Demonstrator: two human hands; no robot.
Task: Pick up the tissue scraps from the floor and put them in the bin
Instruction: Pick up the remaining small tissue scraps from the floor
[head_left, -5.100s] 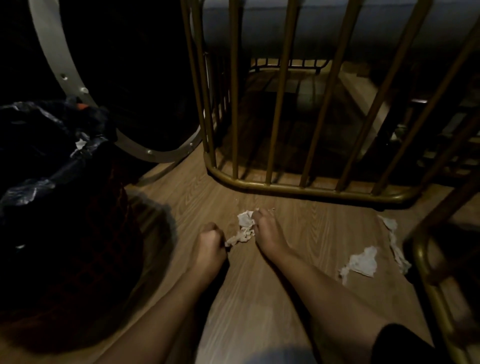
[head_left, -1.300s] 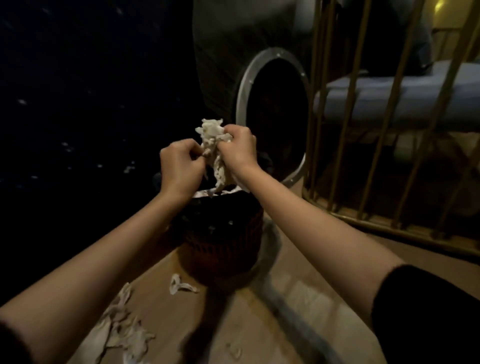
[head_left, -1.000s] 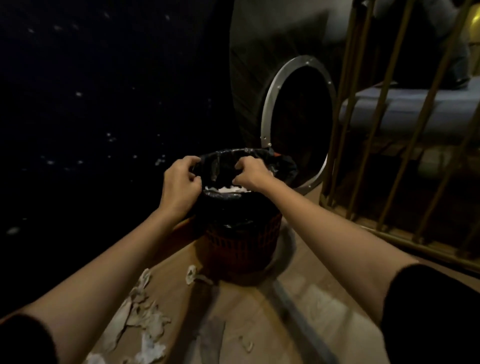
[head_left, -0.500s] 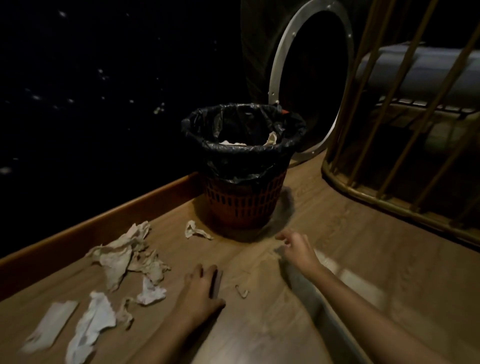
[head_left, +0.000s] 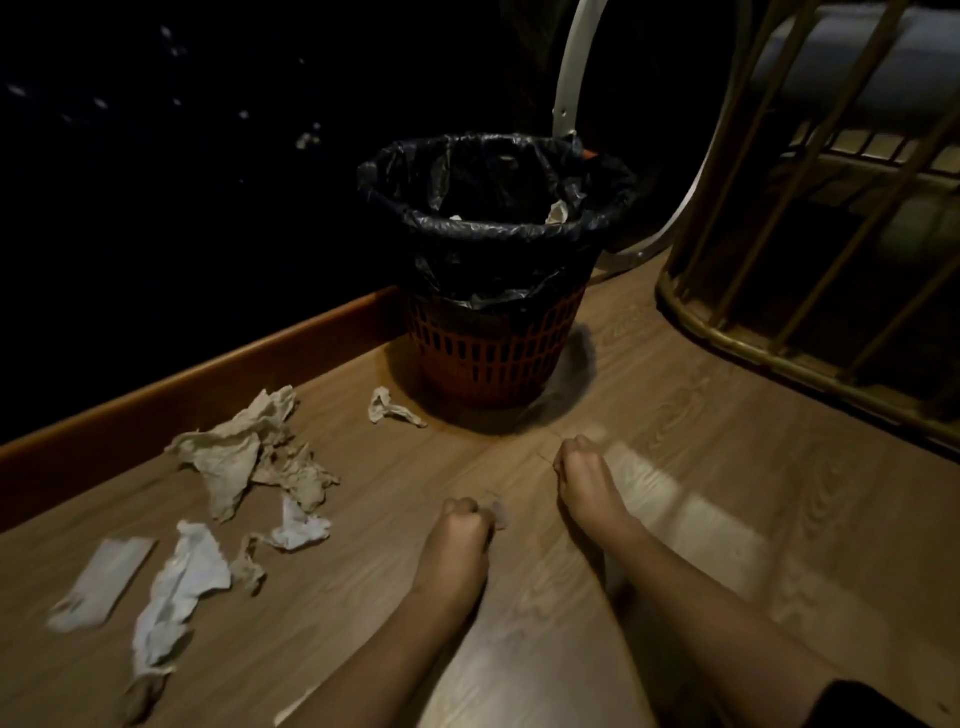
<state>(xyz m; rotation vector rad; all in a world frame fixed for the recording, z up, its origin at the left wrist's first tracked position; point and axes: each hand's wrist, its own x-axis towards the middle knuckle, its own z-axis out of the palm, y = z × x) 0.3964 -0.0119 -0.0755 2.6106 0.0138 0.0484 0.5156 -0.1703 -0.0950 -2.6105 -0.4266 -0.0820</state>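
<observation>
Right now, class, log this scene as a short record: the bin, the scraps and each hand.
bin: red slotted bin, black bin liner, some paper inside
nearest scrap: small tissue scrap beside the bin's base
main pile: crumpled tissue scraps near the wooden skirting
left hand: fist closed on a tiny scrap
right hand: fingertips pinched at the floor

Dim warm light, black upper left, pale glare patch on the floor (head_left: 675, 499) by my right hand (head_left: 584, 480), bin (head_left: 498, 358) casting soft shadow, edges bowed, slight blur.
</observation>
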